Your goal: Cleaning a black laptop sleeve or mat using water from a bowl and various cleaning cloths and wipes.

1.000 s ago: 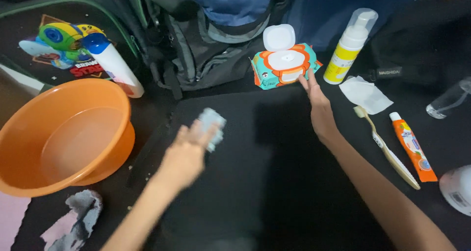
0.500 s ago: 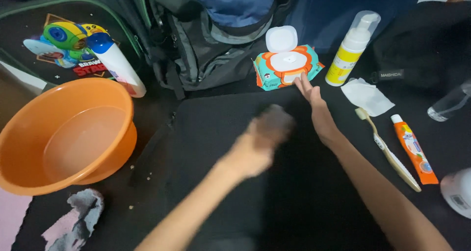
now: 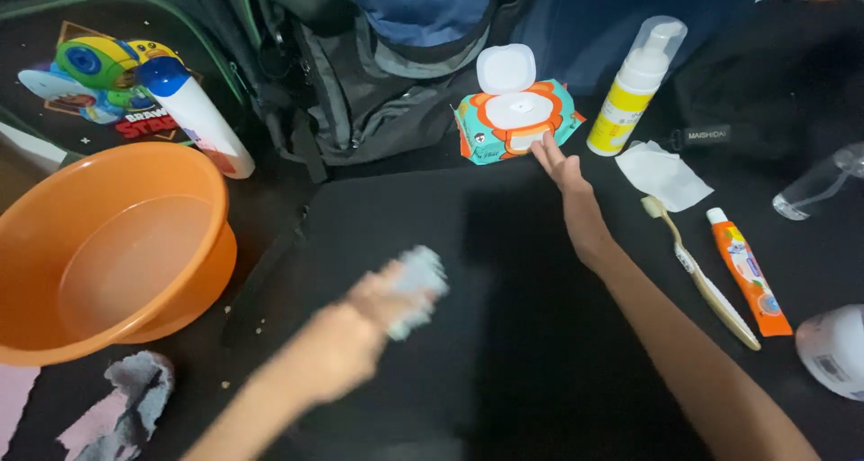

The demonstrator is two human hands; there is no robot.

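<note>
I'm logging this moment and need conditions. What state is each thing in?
Wipes pack: lid flipped open.
Orange basin: upright, looks empty.
Foam pump bottle: upright, clear cap on.
Toothpaste tube: lying flat, capped.
Left hand: blurred, gripping a pale wipe.
Right hand: flat, fingertips at the pack.

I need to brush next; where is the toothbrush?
In the head view, the toothbrush lies on the right, beside the orange toothpaste tube, just below the white tissue.
</note>
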